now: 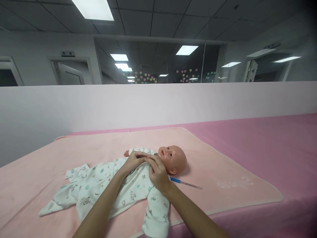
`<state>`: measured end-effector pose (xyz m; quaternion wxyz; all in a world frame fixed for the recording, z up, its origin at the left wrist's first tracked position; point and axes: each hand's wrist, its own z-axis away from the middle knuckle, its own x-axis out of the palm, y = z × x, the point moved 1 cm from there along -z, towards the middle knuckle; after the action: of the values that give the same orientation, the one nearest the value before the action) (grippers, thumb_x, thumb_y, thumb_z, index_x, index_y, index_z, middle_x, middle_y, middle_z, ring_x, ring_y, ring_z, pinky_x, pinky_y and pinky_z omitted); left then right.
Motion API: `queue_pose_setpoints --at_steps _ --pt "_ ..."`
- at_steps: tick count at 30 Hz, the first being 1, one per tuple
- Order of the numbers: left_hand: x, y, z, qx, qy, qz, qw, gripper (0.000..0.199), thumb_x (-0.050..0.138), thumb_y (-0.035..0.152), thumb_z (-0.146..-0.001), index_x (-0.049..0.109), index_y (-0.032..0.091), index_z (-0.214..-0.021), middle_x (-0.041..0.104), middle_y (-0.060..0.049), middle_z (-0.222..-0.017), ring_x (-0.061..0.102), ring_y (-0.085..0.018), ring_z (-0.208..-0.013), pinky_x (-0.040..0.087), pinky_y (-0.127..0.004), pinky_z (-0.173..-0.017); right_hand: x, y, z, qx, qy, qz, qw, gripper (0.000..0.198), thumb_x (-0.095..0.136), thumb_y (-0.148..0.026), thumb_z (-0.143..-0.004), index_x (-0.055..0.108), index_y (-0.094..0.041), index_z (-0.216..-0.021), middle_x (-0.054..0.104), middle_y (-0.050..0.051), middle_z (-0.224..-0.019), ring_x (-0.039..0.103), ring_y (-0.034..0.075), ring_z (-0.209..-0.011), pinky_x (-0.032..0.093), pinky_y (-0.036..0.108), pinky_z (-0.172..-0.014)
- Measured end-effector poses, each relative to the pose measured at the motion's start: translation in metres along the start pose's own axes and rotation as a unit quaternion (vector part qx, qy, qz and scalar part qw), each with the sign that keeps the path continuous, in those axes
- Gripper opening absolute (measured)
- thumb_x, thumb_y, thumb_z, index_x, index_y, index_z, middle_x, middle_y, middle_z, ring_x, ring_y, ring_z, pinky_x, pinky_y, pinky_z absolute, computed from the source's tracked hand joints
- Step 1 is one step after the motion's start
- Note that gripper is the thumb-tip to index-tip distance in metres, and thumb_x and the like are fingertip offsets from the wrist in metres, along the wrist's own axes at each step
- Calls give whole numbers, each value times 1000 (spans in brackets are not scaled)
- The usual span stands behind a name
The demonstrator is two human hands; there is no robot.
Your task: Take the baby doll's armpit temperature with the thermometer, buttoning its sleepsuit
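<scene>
A baby doll lies on its back with its head to the right, dressed in a white printed romper. My left hand is at the chest, its fingers closed on the romper near the neckline. Right beside it, my right hand rests below the doll's chin, fingers bent and closed on the collar. The fingertips of both hands meet there, and the exact bit of cloth between them is hidden. A thin thermometer with a blue end lies by the doll's shoulder, partly covered by it.
Under the doll is a peach blanket on a pink table cover. One romper sleeve stretches towards the near edge. A white partition stands behind, with a window and ceiling lights beyond.
</scene>
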<state>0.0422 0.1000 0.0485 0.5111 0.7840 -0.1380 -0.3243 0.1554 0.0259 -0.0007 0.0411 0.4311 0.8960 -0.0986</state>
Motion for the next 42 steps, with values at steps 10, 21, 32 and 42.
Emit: queue_pose_setpoints --at_steps 10,21,32,42 --pt "-1 -5 -1 -12 2 32 999 28 65 27 -65 69 12 -88 69 -8 -85 62 -21 -85 48 -28 -77 1 3 2 4 15 24 1000 36 37 -2 -82 56 -18 -107 56 9 -103 54 15 -101 50 29 -86" --pt "1 0 2 -31 4 88 996 29 69 31 -63 69 12 -85 69 -7 -80 62 -19 -81 47 -28 -79 4 3 2 7 -2 65 998 30 41 -5 -83 56 -18 -104 55 9 -102 54 16 -97 51 32 -83" --pt "-6 7 9 8 -103 23 994 34 62 23 -66 65 14 -99 66 -6 -93 58 -20 -91 44 -28 -81 3 3 4 23 -4 57 998 26 41 -7 -83 55 -17 -103 55 9 -93 54 16 -91 51 32 -81" --pt "4 4 8 70 -27 -123 990 28 47 13 -63 69 13 -82 63 -1 -69 53 -14 -69 40 -21 -63 -2 -2 1 51 -26 -1 998 30 39 -6 -78 55 -17 -102 55 9 -95 55 17 -92 51 31 -78"
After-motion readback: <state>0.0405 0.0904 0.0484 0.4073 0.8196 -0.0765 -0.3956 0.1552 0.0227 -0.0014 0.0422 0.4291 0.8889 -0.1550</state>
